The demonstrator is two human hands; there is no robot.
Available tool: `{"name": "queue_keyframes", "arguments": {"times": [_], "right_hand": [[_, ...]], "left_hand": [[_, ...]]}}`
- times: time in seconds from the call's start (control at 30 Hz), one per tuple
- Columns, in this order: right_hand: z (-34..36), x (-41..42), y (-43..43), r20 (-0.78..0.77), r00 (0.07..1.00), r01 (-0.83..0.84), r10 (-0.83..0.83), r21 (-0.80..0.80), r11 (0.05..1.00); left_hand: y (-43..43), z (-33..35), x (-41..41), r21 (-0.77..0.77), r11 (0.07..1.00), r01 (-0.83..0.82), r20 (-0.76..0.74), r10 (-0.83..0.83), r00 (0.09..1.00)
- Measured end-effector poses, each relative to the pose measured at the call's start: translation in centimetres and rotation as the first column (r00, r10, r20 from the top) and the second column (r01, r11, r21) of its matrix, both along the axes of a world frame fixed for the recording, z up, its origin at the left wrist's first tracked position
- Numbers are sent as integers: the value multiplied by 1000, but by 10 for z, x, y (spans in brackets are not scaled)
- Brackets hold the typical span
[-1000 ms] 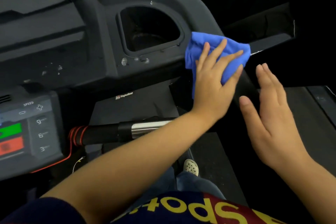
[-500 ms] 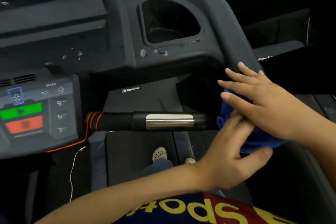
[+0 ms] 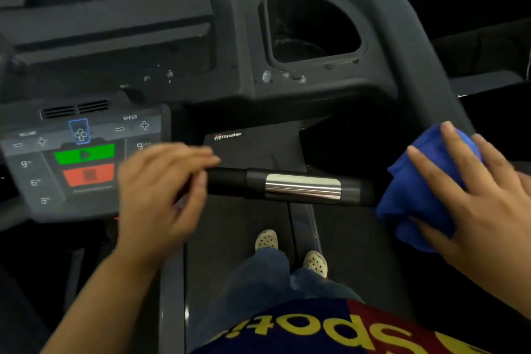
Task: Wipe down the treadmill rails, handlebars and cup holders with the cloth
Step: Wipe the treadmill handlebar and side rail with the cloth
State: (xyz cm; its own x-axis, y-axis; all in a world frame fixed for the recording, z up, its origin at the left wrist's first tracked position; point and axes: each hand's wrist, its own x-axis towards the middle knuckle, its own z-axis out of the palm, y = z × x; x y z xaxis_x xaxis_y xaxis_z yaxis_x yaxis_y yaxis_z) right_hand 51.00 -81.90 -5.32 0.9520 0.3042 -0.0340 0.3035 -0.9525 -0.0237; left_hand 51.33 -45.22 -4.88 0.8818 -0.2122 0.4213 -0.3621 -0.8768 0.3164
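Right hand: my right hand presses the blue cloth against the side rail, fingers spread over it and thumb under the bunched lower edge, so I am gripping it.
Left hand: my left hand is blurred, fingers loosely curled and holding nothing, beside the left end of the handlebar.
Cloth: at the handlebar's right end, just beside the metal sensor sleeve.
Cup holder: above, with droplets along its lower rim.
Control panel: partly behind my left hand.

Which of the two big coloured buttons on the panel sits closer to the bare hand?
The red button, the lower of the two. It lies just beside the left hand, while the green button sits above it, further from the hand.
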Motion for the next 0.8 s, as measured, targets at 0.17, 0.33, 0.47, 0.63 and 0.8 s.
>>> {"name": "queue_keyframes", "arguments": {"times": [0.17,0.33,0.47,0.63,0.8], "right_hand": [[-13,-7,-8,-26,1000,4,1,196,981],[14,12,37,48,998,-59,40,492,868],[17,30,125,4,958,-224,287,635,739],[-3,36,220,-43,889,-413,455,353,840],[-10,41,256,-50,962,-265,269,72,961]], "left_hand": [[32,3,32,144,888,-437,115,424,898],[33,-1,47,111,864,-490,-39,497,867],[34,-2,48,121,867,-483,-35,490,871],[34,-4,49,118,868,-483,-6,487,873],[35,-4,48,101,874,-476,19,476,879]]}}
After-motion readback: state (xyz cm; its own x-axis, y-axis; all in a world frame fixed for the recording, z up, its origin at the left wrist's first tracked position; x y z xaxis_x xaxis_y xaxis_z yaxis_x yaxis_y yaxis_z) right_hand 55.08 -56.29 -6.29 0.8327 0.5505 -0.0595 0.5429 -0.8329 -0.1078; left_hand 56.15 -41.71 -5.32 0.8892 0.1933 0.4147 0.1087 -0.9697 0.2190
